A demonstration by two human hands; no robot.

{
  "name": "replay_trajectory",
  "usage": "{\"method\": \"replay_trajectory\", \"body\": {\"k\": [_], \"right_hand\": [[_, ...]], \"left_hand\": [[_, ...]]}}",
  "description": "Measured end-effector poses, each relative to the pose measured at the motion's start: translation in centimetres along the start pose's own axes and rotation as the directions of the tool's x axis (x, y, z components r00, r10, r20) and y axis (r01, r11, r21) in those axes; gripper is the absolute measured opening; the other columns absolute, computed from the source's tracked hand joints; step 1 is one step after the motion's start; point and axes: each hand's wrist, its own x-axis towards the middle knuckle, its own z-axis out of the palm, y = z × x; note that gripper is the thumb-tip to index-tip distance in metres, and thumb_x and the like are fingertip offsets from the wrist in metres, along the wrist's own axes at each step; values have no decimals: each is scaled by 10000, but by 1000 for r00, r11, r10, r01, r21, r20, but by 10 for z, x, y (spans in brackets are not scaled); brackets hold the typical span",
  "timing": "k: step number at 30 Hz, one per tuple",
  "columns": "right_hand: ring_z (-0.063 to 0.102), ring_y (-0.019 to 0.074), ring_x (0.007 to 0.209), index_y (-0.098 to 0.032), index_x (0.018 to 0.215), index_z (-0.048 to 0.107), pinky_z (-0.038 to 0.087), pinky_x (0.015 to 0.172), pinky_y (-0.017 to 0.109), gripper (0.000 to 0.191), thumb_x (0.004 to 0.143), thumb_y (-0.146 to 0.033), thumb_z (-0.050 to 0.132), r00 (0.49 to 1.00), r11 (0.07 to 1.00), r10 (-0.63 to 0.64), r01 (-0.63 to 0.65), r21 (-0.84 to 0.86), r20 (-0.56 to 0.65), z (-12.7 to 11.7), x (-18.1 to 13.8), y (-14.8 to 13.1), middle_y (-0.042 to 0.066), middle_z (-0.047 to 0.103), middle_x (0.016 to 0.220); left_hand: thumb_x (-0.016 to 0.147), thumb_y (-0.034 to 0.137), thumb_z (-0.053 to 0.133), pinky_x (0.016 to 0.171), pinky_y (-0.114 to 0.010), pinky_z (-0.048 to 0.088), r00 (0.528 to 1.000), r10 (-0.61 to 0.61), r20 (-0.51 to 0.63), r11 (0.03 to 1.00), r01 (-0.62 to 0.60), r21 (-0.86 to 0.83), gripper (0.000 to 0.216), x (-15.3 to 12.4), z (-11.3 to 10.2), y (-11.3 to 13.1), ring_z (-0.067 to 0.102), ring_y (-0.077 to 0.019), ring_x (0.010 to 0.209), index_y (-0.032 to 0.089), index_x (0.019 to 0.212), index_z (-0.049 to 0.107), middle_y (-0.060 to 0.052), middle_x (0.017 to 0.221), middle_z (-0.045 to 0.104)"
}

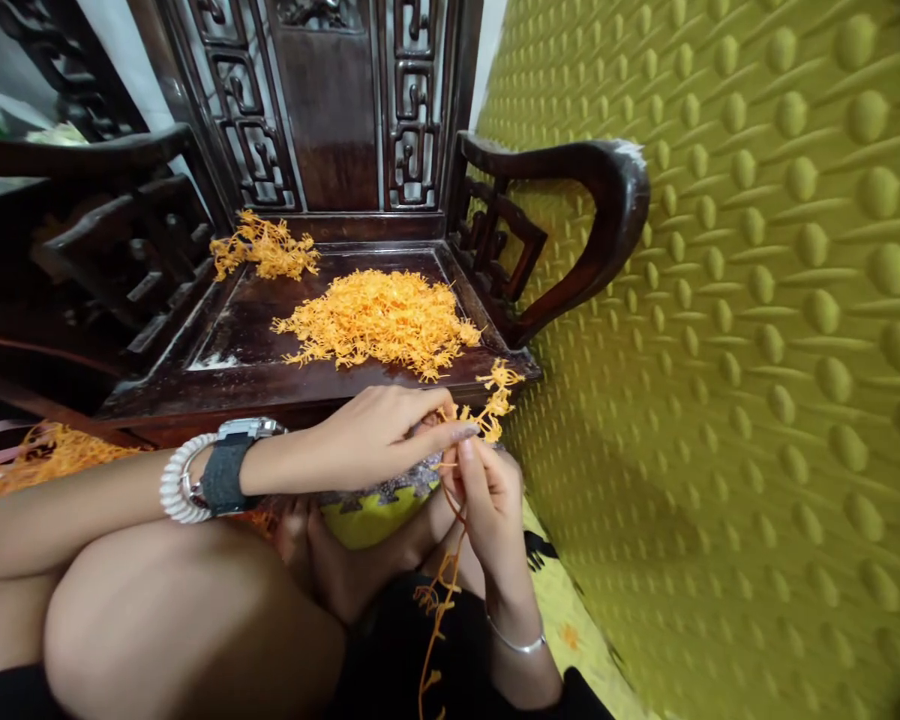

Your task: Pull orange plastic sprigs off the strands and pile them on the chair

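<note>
My left hand (379,437) pinches an orange netted strand (487,405) at its upper end, fingers closed. My right hand (487,500) is just below it, fingers closed on the same strand, whose tail (439,600) hangs down over my lap. Both hands meet in front of the dark wooden chair seat (247,335). On the seat lies a big heap of orange shredded bits (379,320), with a smaller clump (264,247) at the back left corner.
The carved chair back (330,100) and curved right armrest (570,200) rise behind the heap. A yellow-green padded wall (757,350) fills the right side. More orange netting (37,455) lies at the left, past my knee (187,620).
</note>
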Motion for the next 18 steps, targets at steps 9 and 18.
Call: {"method": "replay_trajectory", "body": {"k": [9, 18], "right_hand": [[282, 78, 449, -191, 514, 401, 238, 458, 246, 475, 901, -455, 477, 998, 998, 19, -16, 55, -58, 1, -4, 1, -47, 349, 475], [212, 98, 415, -232, 412, 295, 247, 437, 283, 571, 760, -605, 551, 997, 996, 62, -58, 69, -46, -54, -47, -2, -52, 182, 412]], "left_hand": [[971, 397, 360, 628, -221, 356, 981, 94, 167, 958, -43, -284, 353, -17, -5, -7, 462, -93, 661, 153, 787, 538, 17, 734, 549], [954, 249, 417, 585, -225, 393, 815, 396, 423, 900, -252, -356, 228, -35, -24, 5, 508, -110, 613, 174, 792, 559, -22, 703, 603]]}}
